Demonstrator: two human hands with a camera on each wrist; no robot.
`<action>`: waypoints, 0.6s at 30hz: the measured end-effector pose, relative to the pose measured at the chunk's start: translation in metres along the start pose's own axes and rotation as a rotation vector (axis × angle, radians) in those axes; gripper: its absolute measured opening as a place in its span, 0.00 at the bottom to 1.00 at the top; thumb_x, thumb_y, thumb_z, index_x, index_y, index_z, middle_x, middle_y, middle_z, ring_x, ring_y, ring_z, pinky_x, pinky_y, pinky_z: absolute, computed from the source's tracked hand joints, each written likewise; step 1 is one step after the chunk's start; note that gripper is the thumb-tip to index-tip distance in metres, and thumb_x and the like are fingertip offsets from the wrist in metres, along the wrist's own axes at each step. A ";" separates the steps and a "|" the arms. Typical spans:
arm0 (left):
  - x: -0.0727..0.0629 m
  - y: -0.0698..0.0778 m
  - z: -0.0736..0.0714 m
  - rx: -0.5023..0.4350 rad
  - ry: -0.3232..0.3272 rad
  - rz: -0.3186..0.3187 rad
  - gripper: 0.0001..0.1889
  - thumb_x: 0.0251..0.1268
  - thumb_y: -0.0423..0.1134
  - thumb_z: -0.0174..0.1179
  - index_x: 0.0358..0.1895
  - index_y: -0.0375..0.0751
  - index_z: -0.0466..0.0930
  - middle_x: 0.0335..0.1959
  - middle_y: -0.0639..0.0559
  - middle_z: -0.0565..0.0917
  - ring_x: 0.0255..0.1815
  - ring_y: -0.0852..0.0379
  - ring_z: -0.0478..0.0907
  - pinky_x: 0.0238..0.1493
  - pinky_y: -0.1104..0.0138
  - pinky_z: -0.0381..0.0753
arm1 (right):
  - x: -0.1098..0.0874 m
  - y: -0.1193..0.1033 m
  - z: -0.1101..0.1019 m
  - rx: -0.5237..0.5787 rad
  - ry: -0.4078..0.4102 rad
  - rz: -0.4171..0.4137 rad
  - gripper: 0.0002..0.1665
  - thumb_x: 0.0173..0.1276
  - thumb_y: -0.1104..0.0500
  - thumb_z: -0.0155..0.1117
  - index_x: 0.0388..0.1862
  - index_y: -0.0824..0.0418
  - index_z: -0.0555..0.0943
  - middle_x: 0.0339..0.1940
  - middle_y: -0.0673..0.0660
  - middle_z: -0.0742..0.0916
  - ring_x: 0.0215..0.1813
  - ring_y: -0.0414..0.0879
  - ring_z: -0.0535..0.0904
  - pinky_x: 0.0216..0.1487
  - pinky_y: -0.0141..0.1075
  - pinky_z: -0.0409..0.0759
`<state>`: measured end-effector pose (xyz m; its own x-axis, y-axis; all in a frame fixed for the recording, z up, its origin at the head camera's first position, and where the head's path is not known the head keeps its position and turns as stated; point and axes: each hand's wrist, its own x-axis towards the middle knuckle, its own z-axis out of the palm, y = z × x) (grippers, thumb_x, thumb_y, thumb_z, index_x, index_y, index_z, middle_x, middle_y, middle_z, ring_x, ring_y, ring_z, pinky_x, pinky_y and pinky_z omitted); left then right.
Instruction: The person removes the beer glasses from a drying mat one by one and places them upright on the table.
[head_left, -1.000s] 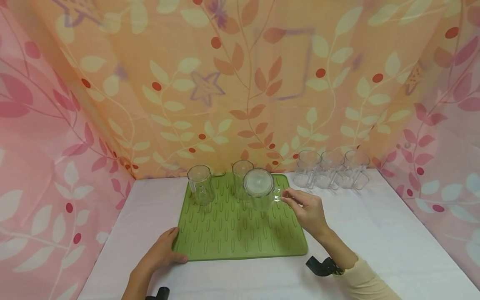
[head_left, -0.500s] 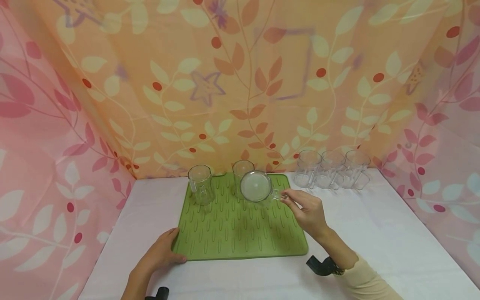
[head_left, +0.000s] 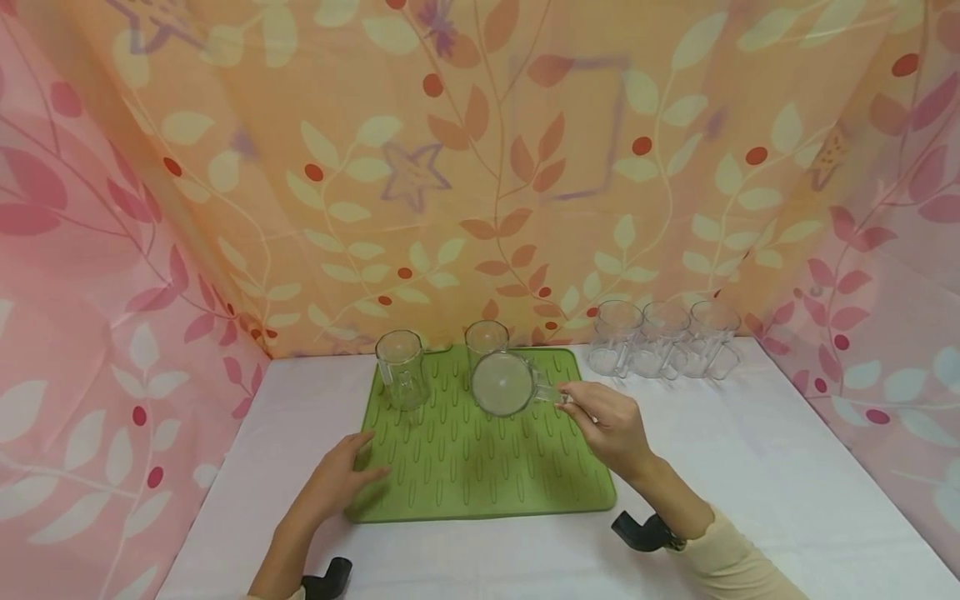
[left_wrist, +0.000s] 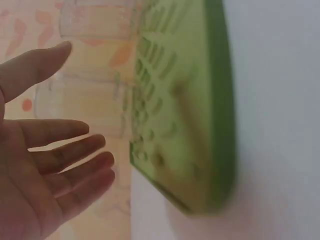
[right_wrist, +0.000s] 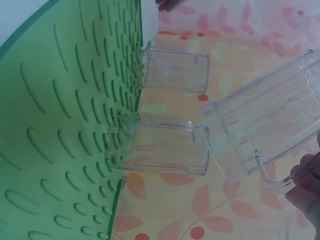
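My right hand [head_left: 611, 425] pinches the handle of a clear glass mug [head_left: 502, 385] above the green ridged mat [head_left: 480, 487]. One round end of that mug faces the head camera; the right wrist view shows the mug [right_wrist: 260, 125] tilted and apart from the mat. Over the mat's left edge, my left hand [head_left: 333, 482] has its fingers spread and holds nothing. Two more glass mugs stand on the mat: one at the back left [head_left: 401, 371], another at the back middle [head_left: 486, 336], partly hidden behind the held mug.
On the white table [head_left: 750, 483], three clear glass mugs [head_left: 660, 340] stand in a row at the back right, beyond the mat. Patterned cloth [head_left: 480, 250] rises behind the table and along both sides.
The held mug has turned in my right hand and shifted slightly left and nearer. My left hand has let go of the mat's edge and moved up and right over it.
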<state>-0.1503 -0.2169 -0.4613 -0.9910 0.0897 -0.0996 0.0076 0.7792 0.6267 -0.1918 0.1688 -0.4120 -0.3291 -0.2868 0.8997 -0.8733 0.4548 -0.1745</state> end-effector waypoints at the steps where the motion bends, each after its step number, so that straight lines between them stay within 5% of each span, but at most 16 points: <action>1: 0.001 0.003 -0.001 -0.025 -0.002 0.000 0.38 0.63 0.49 0.64 0.70 0.29 0.64 0.68 0.28 0.69 0.68 0.28 0.66 0.66 0.39 0.68 | 0.000 0.000 0.000 -0.004 -0.001 -0.012 0.20 0.74 0.53 0.55 0.36 0.69 0.85 0.31 0.61 0.89 0.33 0.51 0.87 0.44 0.24 0.83; 8: 0.010 0.026 -0.006 -0.220 -0.080 0.053 0.33 0.66 0.49 0.62 0.70 0.35 0.67 0.68 0.33 0.71 0.64 0.29 0.71 0.63 0.45 0.75 | 0.002 -0.003 0.002 -0.011 0.010 -0.098 0.19 0.74 0.55 0.56 0.36 0.70 0.85 0.31 0.61 0.89 0.32 0.52 0.86 0.44 0.26 0.84; 18: 0.020 0.061 -0.011 -0.342 -0.205 0.183 0.30 0.69 0.51 0.58 0.69 0.39 0.69 0.68 0.39 0.73 0.67 0.37 0.72 0.62 0.50 0.78 | 0.003 -0.008 0.005 -0.051 0.029 -0.180 0.17 0.73 0.56 0.58 0.38 0.69 0.86 0.33 0.59 0.90 0.34 0.51 0.87 0.43 0.31 0.86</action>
<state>-0.1712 -0.1745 -0.4170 -0.9302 0.3550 -0.0931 0.1012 0.4919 0.8647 -0.1881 0.1599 -0.4098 -0.1578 -0.3430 0.9260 -0.8978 0.4403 0.0101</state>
